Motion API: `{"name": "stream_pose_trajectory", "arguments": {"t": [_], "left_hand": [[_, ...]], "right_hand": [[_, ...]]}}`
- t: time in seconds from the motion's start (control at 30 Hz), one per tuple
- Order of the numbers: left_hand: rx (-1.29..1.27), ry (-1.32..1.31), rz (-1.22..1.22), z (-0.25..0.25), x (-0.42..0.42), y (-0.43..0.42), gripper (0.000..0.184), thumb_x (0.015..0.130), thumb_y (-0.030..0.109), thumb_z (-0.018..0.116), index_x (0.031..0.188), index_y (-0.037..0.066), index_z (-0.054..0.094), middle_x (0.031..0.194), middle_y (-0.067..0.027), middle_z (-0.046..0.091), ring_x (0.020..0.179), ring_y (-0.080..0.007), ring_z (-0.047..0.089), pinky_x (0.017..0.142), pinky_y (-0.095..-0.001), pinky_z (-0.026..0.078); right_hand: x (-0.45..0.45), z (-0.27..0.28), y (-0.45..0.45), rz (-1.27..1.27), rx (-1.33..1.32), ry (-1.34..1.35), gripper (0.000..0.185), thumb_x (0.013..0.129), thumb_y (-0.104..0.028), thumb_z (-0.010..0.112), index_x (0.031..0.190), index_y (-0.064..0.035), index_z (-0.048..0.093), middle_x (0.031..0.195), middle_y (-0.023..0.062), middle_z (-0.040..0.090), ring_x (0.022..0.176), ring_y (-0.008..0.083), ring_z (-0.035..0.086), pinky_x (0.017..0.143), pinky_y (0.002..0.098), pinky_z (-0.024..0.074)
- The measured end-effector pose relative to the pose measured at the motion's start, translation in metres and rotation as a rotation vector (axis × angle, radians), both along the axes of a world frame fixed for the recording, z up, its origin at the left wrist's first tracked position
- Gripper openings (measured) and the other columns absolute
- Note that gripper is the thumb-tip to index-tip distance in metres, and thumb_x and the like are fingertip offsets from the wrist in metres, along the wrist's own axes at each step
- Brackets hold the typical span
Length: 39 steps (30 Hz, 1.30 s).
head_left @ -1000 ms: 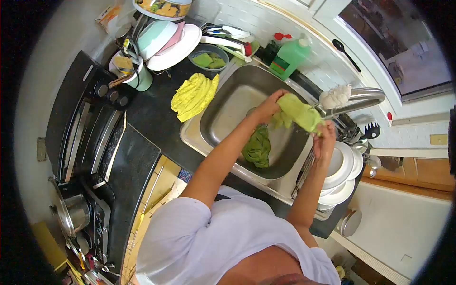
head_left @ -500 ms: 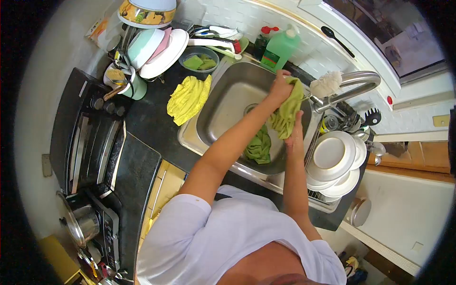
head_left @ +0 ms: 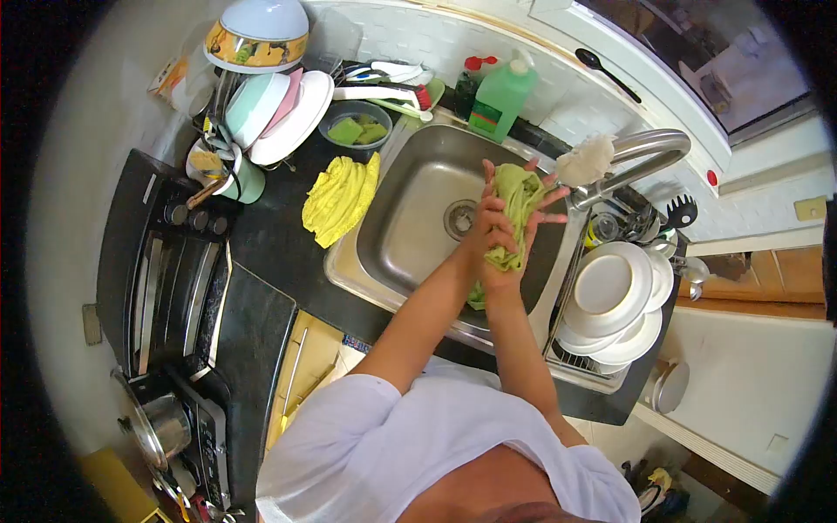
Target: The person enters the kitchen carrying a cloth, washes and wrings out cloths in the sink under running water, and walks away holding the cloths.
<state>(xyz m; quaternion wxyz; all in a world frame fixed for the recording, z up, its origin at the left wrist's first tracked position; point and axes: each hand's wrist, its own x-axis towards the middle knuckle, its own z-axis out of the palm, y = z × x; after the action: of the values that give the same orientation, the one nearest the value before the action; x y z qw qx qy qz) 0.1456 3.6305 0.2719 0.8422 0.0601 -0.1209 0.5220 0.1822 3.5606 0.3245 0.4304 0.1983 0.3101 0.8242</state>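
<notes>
Over the steel sink, a bunched light green cloth is pressed between my two hands. My left hand lies against the cloth's left side, its fingers bent onto it. Under and to the right of the cloth is my right hand, palm up with its fingers spread. A darker green cloth lies in the sink, mostly hidden by my forearms. On the counter left of the sink rests a crumpled yellow cloth.
The faucet with a whitish puff and a green bottle stand behind the sink. White dishes fill a rack at the right. A bowl with green sponges sits at the back left, near stacked bowls.
The light green cloth, earlier stretched between my hands, is now bunched up. My hands have come together around it. The view has shifted slightly.
</notes>
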Motion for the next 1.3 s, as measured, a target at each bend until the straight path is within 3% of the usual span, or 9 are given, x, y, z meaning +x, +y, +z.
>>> {"name": "stream_pose_trajectory", "arguments": {"t": [0.13, 0.27, 0.43, 0.53, 0.63, 0.8, 0.93, 1.17, 1.3], "left_hand": [[0.051, -0.137, -0.090, -0.019, -0.004, 0.026, 0.055, 0.081, 0.049, 0.055, 0.121, 0.012, 0.045, 0.114, -0.0128, 0.052, 0.103, -0.0278, 0.052, 0.086, -0.0454, 0.044], [-0.100, 0.760, -0.016, 0.003, -0.019, 0.030, 0.032, 0.081, 0.035, 0.061, 0.099, 0.011, 0.053, 0.083, -0.0065, 0.058, 0.069, -0.0178, 0.058, 0.059, -0.0299, 0.049], [0.172, 1.228, 0.102, 0.007, -0.017, 0.041, 0.033, 0.077, 0.021, 0.064, 0.104, 0.006, 0.053, 0.088, -0.0088, 0.060, 0.077, -0.0207, 0.059, 0.069, -0.0334, 0.049], [0.402, 1.694, 0.511, -0.009, -0.005, 0.043, 0.031, 0.071, 0.013, 0.066, 0.097, 0.003, 0.052, 0.086, -0.0163, 0.061, 0.076, -0.0305, 0.060, 0.067, -0.0380, 0.048], [0.497, 1.903, 0.780, -0.034, 0.003, 0.044, 0.032, 0.067, 0.011, 0.068, 0.093, 0.003, 0.051, 0.088, -0.0236, 0.058, 0.078, -0.0396, 0.058, 0.067, -0.0423, 0.047], [0.403, 2.192, 0.806, -0.021, 0.007, 0.032, 0.044, 0.068, 0.017, 0.071, 0.102, 0.006, 0.045, 0.090, -0.0205, 0.058, 0.086, -0.0405, 0.057, 0.071, -0.0442, 0.046], [0.501, 2.020, 0.540, -0.026, -0.005, 0.046, 0.062, 0.072, 0.029, 0.071, 0.121, 0.009, 0.039, 0.093, -0.0138, 0.059, 0.086, -0.0324, 0.059, 0.072, -0.0412, 0.047], [-0.042, 0.582, 0.017, -0.030, -0.023, 0.033, 0.073, 0.080, 0.058, 0.052, 0.135, 0.015, 0.030, 0.127, -0.0148, 0.044, 0.108, -0.0276, 0.051, 0.085, -0.0409, 0.047], [0.065, -0.009, -0.040, 0.010, 0.006, 0.022, 0.071, 0.082, 0.058, 0.046, 0.137, 0.017, 0.027, 0.128, -0.0160, 0.043, 0.106, -0.0283, 0.051, 0.082, -0.0415, 0.049]], "right_hand": [[0.018, 0.001, -0.004, 0.049, 0.072, -0.244, 0.056, 0.083, -0.024, 0.060, 0.121, 0.0057, 0.031, 0.091, 0.0105, 0.039, 0.067, 0.0133, 0.038, 0.041, 0.0187, 0.0350], [0.046, -0.020, 0.005, 0.168, 0.233, -0.868, 0.043, 0.081, -0.024, 0.060, 0.110, 0.0000, 0.040, 0.087, 0.0086, 0.044, 0.066, 0.0135, 0.044, 0.040, 0.0211, 0.0354], [0.054, -0.037, 0.020, 0.275, 0.398, -1.780, 0.027, 0.075, -0.021, 0.063, 0.093, -0.0039, 0.052, 0.068, 0.0037, 0.050, 0.052, 0.0125, 0.045, 0.042, 0.0251, 0.0377], [0.049, -0.069, 0.025, -0.025, 0.520, -1.930, 0.025, 0.074, -0.020, 0.063, 0.090, -0.0038, 0.055, 0.064, 0.0027, 0.051, 0.049, 0.0126, 0.046, 0.045, 0.0256, 0.0397], [0.051, -0.104, 0.043, 0.028, 0.675, -2.288, 0.033, 0.072, -0.016, 0.063, 0.101, -0.0021, 0.053, 0.090, 0.0070, 0.059, 0.076, 0.0236, 0.057, 0.070, 0.0352, 0.0457], [0.035, -0.167, 0.054, -0.652, 0.659, -2.412, 0.041, 0.074, -0.013, 0.061, 0.110, -0.0009, 0.045, 0.089, 0.0092, 0.056, 0.075, 0.0257, 0.056, 0.070, 0.0364, 0.0453], [0.040, -0.068, 0.026, 0.045, 0.625, -2.071, 0.039, 0.078, -0.016, 0.059, 0.111, -0.0042, 0.043, 0.089, 0.0097, 0.053, 0.069, 0.0175, 0.053, 0.052, 0.0284, 0.0436], [0.018, -0.023, 0.015, 0.021, 0.213, -0.251, 0.041, 0.082, -0.020, 0.057, 0.114, -0.0011, 0.040, 0.080, 0.0052, 0.044, 0.058, 0.0116, 0.043, 0.041, 0.0202, 0.0374], [-0.012, 0.002, -0.005, -0.068, 0.070, 0.022, 0.042, 0.083, -0.020, 0.056, 0.114, 0.0010, 0.038, 0.079, 0.0052, 0.042, 0.057, 0.0112, 0.042, 0.041, 0.0211, 0.0370]]}}
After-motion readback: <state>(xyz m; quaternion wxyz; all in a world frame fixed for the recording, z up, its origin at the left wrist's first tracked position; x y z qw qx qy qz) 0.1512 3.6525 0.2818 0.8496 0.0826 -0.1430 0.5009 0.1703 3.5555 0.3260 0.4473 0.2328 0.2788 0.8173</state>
